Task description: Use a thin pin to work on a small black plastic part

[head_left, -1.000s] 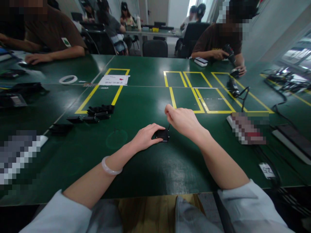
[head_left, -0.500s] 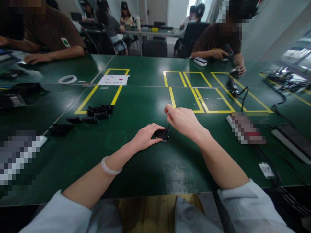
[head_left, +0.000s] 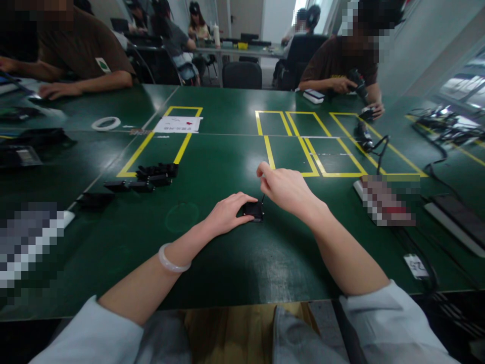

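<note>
A small black part lies flat on the green table, with tiny shiny bits at its right edge. My left hand grips it from the left, thumb at the near side and fingers at the far side. Above and to the right, my right hand is closed round a thin dark tool, whose lower end meets the part's far right corner. Most of the tool is hidden by my fingers.
Several black parts lie at the left, near a paper sheet and a white ring. Yellow tape rectangles mark the table. A boxy device and cables are at the right. Two people sit across, one holding a dark tool.
</note>
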A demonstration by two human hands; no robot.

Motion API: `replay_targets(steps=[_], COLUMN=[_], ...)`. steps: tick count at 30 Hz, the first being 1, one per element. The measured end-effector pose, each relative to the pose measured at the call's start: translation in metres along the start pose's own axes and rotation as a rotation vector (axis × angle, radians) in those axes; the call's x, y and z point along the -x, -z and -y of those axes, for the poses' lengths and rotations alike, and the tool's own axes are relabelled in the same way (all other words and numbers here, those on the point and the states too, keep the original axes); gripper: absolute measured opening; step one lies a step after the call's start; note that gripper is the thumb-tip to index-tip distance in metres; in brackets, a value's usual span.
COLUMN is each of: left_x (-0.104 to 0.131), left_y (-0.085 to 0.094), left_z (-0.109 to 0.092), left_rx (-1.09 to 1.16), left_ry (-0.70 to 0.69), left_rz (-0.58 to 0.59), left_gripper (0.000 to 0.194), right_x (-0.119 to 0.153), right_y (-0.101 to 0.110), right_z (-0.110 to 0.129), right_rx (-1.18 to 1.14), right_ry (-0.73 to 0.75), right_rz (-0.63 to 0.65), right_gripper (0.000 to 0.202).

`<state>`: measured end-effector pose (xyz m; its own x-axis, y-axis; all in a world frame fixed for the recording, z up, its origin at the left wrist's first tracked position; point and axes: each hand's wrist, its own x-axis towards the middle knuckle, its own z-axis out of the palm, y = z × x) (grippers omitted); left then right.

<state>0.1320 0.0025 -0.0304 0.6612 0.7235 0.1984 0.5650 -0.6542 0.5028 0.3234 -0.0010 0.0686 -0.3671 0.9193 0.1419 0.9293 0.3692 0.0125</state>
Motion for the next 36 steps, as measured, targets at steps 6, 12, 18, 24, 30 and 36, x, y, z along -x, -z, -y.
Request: replay_targets(steps=[6, 12, 18, 24, 30, 36], left_x=[-0.0001, 0.0001, -0.0001, 0.0004, 0.0002, 0.0], left_y=[-0.0009, -0.0007, -0.0011, -0.0012, 0.0001, -0.001], left_z=[0.0004, 0.0001, 0.0015, 0.0009, -0.0002, 0.0009], left_rx=[-0.009, -0.005, -0.009, -0.009, -0.002, 0.019], left_ry=[0.006, -0.004, 0.006, 0.001, 0.004, 0.007], left_rz=[-0.001, -0.003, -0.003, -0.006, -0.002, -0.013], left_gripper=[0.037, 0.037, 0.037, 0.037, 0.037, 0.037], right_x=[0.0007, -0.0007, 0.0027, 0.0016, 0.0031, 0.0049], right_y=[0.0022, 0.0026, 0.0036, 0.0034, 0.0062, 0.0061], right_z=[-0.0002, 0.0006, -0.0002, 0.0008, 0.0011, 0.0002], right_rx=[0.028, 0.066, 0.02, 0.059, 0.035, 0.004], right_ry=[0.01, -0.005, 0.03, 0.024, 0.029, 0.053], right_rz=[0.008, 0.027, -0.008, 0.01, 0.003, -0.006], right_gripper=[0.033, 0.033, 0.026, 0.038, 0.029, 0.027])
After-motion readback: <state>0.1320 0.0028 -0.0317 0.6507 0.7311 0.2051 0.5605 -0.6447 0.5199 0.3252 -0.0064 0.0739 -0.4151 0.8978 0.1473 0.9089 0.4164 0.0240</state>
